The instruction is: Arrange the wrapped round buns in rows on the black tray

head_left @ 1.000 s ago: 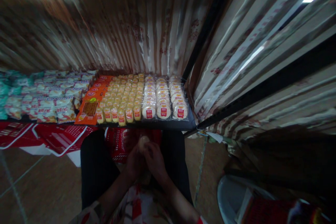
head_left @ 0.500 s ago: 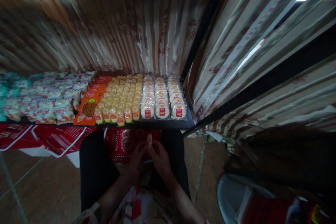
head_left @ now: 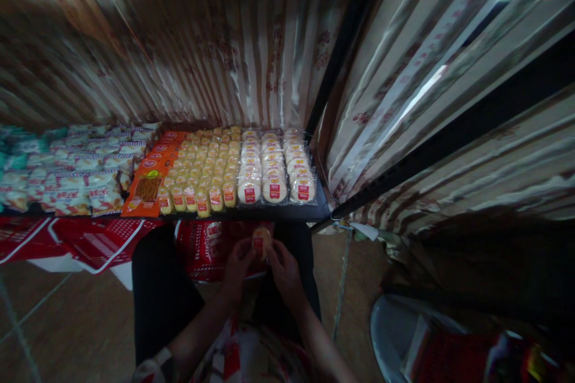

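My left hand point(head_left: 236, 263) and my right hand point(head_left: 284, 267) are raised together over my lap, both pinching one round wrapped cake point(head_left: 261, 240) with a red label. It hangs just below the front edge of a dark tray point(head_left: 269, 213). Rows of the same round wrapped cakes point(head_left: 274, 169) fill the tray's right part, with small yellow packets point(head_left: 209, 172) beside them.
Orange packets point(head_left: 150, 178) and white snack bags point(head_left: 81, 176) lie left on the tray. A red printed bag point(head_left: 202, 245) hangs below. Striped curtains point(head_left: 224, 42) close the back and right. A grey bin point(head_left: 404, 341) with red packaging stands on the floor at right.
Both hands have risen toward the tray with the cake. The cake has turned, so its flat face and red label now point at me.
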### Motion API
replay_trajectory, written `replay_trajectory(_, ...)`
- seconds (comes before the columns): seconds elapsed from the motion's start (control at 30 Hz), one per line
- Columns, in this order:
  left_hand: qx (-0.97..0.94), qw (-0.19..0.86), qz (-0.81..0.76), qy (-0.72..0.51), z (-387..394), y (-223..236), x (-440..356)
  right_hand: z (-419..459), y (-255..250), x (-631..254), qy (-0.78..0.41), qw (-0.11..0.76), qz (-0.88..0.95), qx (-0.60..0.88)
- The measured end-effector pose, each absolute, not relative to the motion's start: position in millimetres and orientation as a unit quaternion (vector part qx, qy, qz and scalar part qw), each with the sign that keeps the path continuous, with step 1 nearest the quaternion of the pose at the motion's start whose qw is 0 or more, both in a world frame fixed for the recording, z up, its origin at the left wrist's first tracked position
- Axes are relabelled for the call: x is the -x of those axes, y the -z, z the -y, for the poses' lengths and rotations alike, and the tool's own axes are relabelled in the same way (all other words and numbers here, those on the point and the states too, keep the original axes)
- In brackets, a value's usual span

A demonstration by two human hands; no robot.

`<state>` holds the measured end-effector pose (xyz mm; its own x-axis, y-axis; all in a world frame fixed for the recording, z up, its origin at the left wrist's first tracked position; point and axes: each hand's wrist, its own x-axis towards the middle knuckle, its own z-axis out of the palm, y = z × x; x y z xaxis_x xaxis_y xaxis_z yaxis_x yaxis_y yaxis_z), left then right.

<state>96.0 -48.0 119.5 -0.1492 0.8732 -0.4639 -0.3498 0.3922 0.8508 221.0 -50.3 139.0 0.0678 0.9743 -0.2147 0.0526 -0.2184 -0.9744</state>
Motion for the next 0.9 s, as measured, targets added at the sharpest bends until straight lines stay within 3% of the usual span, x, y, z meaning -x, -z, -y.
replay_trajectory(0.7,-0.41,0.58,-0.543,-0.448,17,-127,-140,26,-111,-283,-0.315,0.46,0.48,0.677)
replay_trajectory(0.9,-0.477,0.535,-0.532,-0.45,3,-131,-153,16,-117,-288,-0.211,0.414,0.526,0.712)
